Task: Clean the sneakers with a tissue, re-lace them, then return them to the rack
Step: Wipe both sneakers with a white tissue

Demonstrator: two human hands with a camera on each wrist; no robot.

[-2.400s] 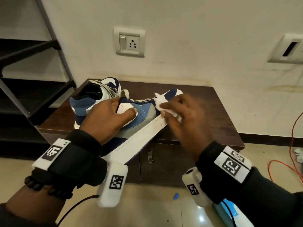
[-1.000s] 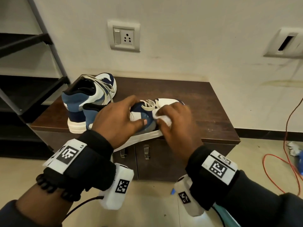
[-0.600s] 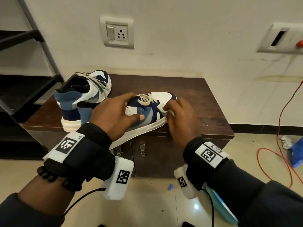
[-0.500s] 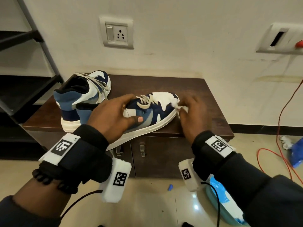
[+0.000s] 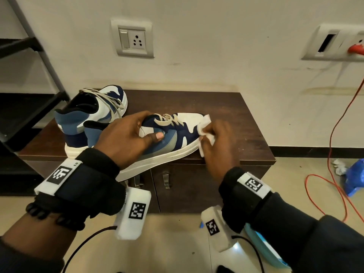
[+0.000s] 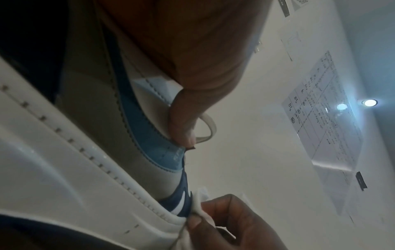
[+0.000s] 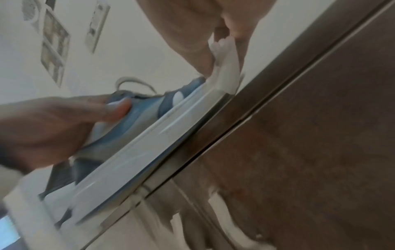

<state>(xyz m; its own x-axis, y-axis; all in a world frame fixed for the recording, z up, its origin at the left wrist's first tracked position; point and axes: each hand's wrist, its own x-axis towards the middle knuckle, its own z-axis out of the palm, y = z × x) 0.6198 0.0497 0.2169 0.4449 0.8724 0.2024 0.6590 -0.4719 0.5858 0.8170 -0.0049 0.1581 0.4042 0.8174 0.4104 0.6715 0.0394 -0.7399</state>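
Observation:
A blue, navy and white sneaker (image 5: 173, 138) lies across the front edge of the dark wooden cabinet (image 5: 236, 123), heel hanging over the edge toward me. My left hand (image 5: 130, 138) grips it around the middle, thumb on its side panel (image 7: 115, 110), fingers over the laces (image 6: 181, 128). My right hand (image 5: 214, 142) pinches a white tissue (image 5: 204, 131) against the toe side of the sneaker (image 6: 181, 203), the tissue (image 7: 224, 67) touching the white sole rim. The second sneaker (image 5: 94, 119), laced, stands upright at the cabinet's back left.
A black metal rack (image 5: 29, 107) stands left of the cabinet. Wall sockets (image 5: 132, 40) are above it, and an orange cable (image 5: 334, 134) hangs down to the floor at right. A blue object (image 5: 354, 178) and crumpled tissue lie on the floor there.
The sneaker has been turned from sole-toward-me to nearly upright on the cabinet edge. My right hand with the tissue has moved from the laces area to the toe side.

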